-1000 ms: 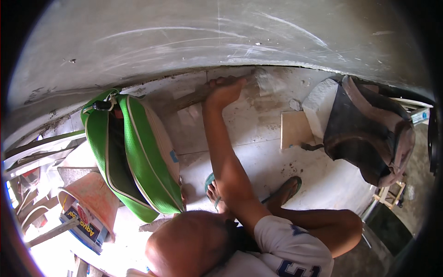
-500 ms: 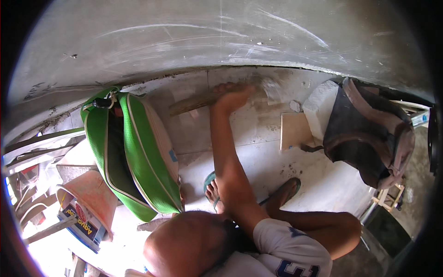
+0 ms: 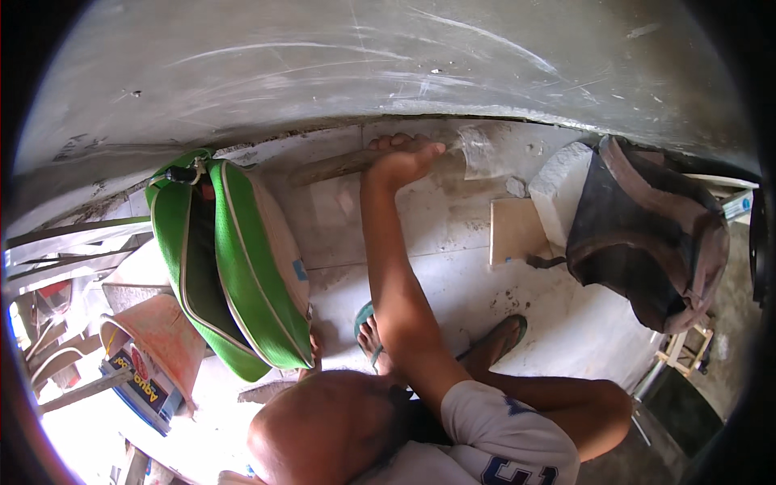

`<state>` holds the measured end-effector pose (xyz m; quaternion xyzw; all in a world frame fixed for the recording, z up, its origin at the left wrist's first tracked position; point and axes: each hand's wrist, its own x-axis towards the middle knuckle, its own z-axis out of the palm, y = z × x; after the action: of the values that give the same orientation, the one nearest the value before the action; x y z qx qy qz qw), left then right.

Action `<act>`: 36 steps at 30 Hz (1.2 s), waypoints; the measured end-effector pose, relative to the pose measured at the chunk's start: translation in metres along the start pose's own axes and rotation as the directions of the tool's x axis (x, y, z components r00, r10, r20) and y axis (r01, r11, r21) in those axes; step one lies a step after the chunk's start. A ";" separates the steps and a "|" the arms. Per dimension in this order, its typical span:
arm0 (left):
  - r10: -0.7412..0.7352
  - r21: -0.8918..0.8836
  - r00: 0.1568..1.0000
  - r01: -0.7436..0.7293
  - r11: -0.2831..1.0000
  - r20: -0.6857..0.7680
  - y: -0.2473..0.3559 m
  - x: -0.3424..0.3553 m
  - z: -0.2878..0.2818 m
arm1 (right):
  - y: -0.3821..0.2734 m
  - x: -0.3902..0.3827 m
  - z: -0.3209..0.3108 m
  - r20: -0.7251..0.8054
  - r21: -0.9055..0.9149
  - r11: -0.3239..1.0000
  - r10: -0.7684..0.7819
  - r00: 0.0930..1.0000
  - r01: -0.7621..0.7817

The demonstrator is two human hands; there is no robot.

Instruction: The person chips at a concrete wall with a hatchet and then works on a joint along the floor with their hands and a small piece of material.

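Observation:
My right hand (image 3: 402,159) reaches forward to the foot of the grey wall, its fingers closed round a long wooden-handled tool (image 3: 331,168). The handle sticks out to the left of the hand. To the right, the tool seems to end in a flat whitish part (image 3: 482,151), but its exact kind is unclear. It lies low over pale floor tiles (image 3: 388,218) smeared with grey-brown dirt. My left hand cannot be made out surely; a bit of skin (image 3: 315,346) beside the green bag (image 3: 259,283) may be part of it. My feet in green slippers (image 3: 368,327) rest on the tiles.
The scratched grey wall (image 3: 323,73) curves across the far side. To the right stand a white block (image 3: 558,182), a loose tile (image 3: 516,230) and a dark bag (image 3: 638,234). An orange-stained bucket (image 3: 174,335) and scrap pieces lie at the left.
My right hand and the wooden handle have moved slightly toward the wall and left, the handle's left end rising in the view. The wall's scratches have shifted a little left in the picture.

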<state>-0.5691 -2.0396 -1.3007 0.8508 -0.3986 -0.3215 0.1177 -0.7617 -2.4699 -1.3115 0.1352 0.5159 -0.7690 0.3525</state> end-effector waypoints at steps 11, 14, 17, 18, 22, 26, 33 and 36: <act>0.559 -0.219 0.821 -0.528 0.820 0.113 0.197 0.003 -0.093 | -0.040 -0.019 -0.076 0.080 -0.016 0.969 0.248 0.965 -0.248; 0.675 -0.113 0.490 -0.758 0.643 0.551 0.318 -0.006 -0.129 | -0.072 -0.010 -0.143 0.247 -0.693 0.720 0.186 0.951 0.040; 0.218 -0.013 0.105 -0.878 0.479 0.970 0.381 -0.018 -0.149 | -0.114 -0.019 -0.192 0.538 -0.834 0.187 0.066 0.840 0.519; 0.196 0.079 0.186 -0.887 0.454 0.963 0.389 -0.028 -0.151 | -0.117 -0.024 -0.197 0.547 -0.837 0.088 0.107 0.830 0.540; 0.575 -0.001 0.470 -0.773 0.634 0.670 0.346 -0.030 -0.107 | -0.128 -0.025 -0.222 0.629 -0.769 -0.068 0.099 0.771 0.636; 0.780 -0.549 0.610 -0.609 0.573 0.138 0.277 0.050 -0.029 | -0.115 -0.012 -0.231 0.732 -0.658 -0.191 0.062 0.678 0.728; 0.639 0.272 0.545 -0.834 0.480 0.543 0.415 0.169 0.105 | -0.091 -0.023 -0.229 0.875 -0.468 -0.294 -0.026 0.483 0.833; 0.645 0.349 0.560 -0.829 0.438 0.521 0.430 0.195 0.128 | -0.087 -0.018 -0.232 0.891 -0.439 -0.318 -0.032 0.454 0.840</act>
<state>-0.8179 -2.4608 -1.2906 0.5166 -0.8209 -0.2328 -0.0716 -0.8442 -2.2374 -1.3399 -0.6230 0.7435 -0.2255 0.0903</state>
